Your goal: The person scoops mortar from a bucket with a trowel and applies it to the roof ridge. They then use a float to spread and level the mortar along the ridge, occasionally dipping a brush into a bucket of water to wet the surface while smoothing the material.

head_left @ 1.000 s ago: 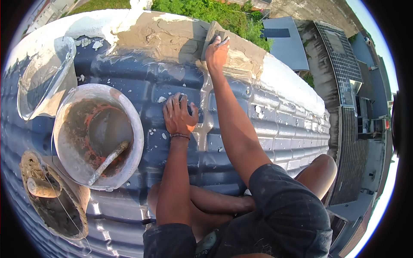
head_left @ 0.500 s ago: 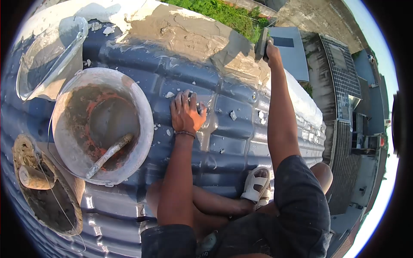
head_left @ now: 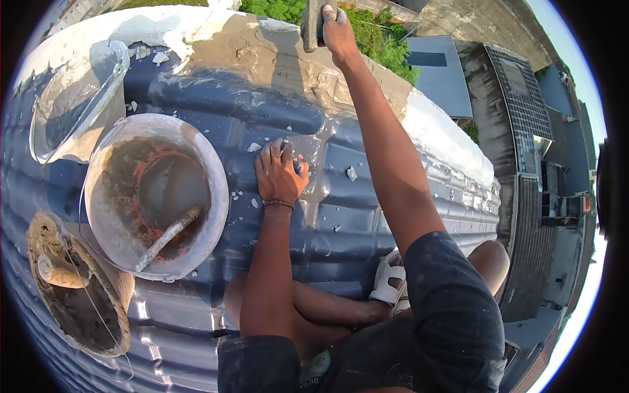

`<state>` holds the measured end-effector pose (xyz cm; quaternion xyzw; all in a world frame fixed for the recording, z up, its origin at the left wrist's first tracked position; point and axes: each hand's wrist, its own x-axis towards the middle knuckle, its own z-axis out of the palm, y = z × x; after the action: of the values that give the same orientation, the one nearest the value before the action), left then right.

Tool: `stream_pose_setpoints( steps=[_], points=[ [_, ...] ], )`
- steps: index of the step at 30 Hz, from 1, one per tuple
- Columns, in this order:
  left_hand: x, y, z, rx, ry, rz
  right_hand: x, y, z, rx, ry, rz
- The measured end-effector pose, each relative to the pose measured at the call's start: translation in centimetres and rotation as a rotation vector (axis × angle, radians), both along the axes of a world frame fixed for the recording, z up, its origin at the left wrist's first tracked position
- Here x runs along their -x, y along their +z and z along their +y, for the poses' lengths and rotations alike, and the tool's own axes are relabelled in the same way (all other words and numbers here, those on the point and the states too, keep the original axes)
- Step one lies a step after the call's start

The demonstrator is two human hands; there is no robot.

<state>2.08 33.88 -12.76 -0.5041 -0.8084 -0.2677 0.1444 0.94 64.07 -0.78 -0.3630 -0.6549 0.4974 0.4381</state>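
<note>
My right hand grips a flat float trowel, raised at the top over the outer side of the mortar-covered ridge. Wet grey mortar coats part of the white ridge, with rough patches near its lower edge. Lower down, my left hand rests palm down on the dark roof tiles, its fingers apart and nothing seen in it. To its left stands a round bucket with some grey mix inside and a stick-like handle leaning in it.
A clear, dirty container lies tilted at the upper left. A mortar-caked container with a wooden-handled tool sits at the lower left. Loose chips dot the tiles. My sandalled foot is below; neighbouring roofs lie beyond the ridge.
My right hand first moved right along the ridge with the float, lifting it off the mortar, then swung back left and upward. My left hand has stayed on the tiles.
</note>
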Motion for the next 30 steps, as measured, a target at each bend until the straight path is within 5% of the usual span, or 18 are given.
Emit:
stream_pose_setpoints(
  steps=[3,10,23,30],
  points=[
    [0.0,-0.1,0.1,-0.015,0.0,0.007,-8.8,0.1,-2.3,0.252,-0.047,0.108],
    [0.3,0.0,0.1,-0.032,-0.021,0.006,-23.6,-11.2,-2.1,0.396,-0.097,0.214],
    [0.4,-0.3,0.2,-0.061,-0.034,0.028,-19.9,-18.1,-0.6,0.048,-0.438,-0.042],
    [0.5,-0.2,0.1,-0.064,-0.037,0.011,-12.5,-15.3,-4.5,-0.041,-0.496,-0.096]
  ],
)
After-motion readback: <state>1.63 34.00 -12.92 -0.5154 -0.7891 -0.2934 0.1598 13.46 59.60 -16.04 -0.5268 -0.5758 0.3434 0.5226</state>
